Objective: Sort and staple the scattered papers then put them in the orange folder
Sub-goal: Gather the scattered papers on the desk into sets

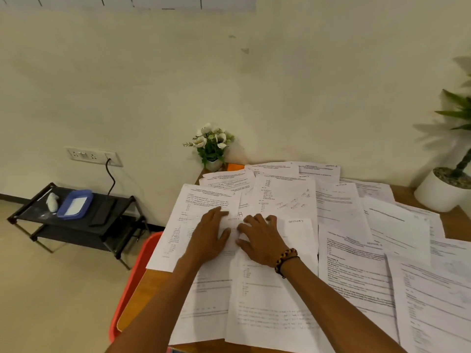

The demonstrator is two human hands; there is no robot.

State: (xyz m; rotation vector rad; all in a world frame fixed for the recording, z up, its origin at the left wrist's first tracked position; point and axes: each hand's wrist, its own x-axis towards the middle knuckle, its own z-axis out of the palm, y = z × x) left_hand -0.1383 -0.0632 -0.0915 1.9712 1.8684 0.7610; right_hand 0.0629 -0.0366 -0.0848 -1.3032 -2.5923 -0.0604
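Thin white printed paper sheets (344, 245) overlap across the brown wooden table (132, 307); an orange folder corner (235, 166) peeks out at the far edge. A blue plastic tray (74, 203) holds something white. Left hand (209, 236) and right hand (262, 242) press flat, fingers spread, on the middle sheets.

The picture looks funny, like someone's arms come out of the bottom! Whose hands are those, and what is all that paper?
A person wears a camera on their head, so you see what they see, looking down. The two arms are theirs. The left hand and the right hand, with a beaded bracelet, press flat on scattered papers that cover a wooden table. Neither hand holds anything. By the wall stands a little pot of white flowers, and an orange corner, maybe the folder, peeks out beside it.
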